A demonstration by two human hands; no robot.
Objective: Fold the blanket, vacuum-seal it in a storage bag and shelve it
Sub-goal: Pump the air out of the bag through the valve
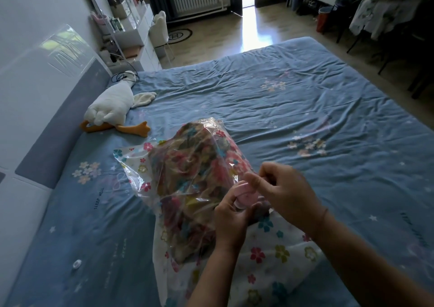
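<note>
A: While pinching the pink valve cap (pixel 245 195) between thumb and fingertips of the right hand (pixel 286 189), steadying it from below with the left hand (pixel 231 215), fingers curled round the rim. Clamped on the cap from both sides, then.

B: Looks so. Cannot tell whether loosening or tightening. Set into the near face of the storage bag (pixel 270 255), just above the flat flowered end.

A: Packed inside, plain through the clear film: the folded blanket (pixel 195 172), bulging and puffy, not yet sucked flat. Resting on the blue bedsheet (pixel 305 95), toward the near side.

B: Any guess at handling?

A: Probably soft and springy, light for such bulk. Slick outside, judging by the shine on the plastic. Likely to slump and slide if lifted by one corner.

B: So where to take hold?

A: Best under the bulge, with both palms spread wide. Or by the hard valve disc for steadying only, never for carrying. Better not to drag by thin film; seems easy to puncture.

B: Anything else nearby?

A: Off by the headboard (pixel 54 130), well apart from the bag: a plush goose (pixel 112 109), lying flat. Closer to the left edge of the sheet, a small white round piece (pixel 76 264), too small to identify.
</note>
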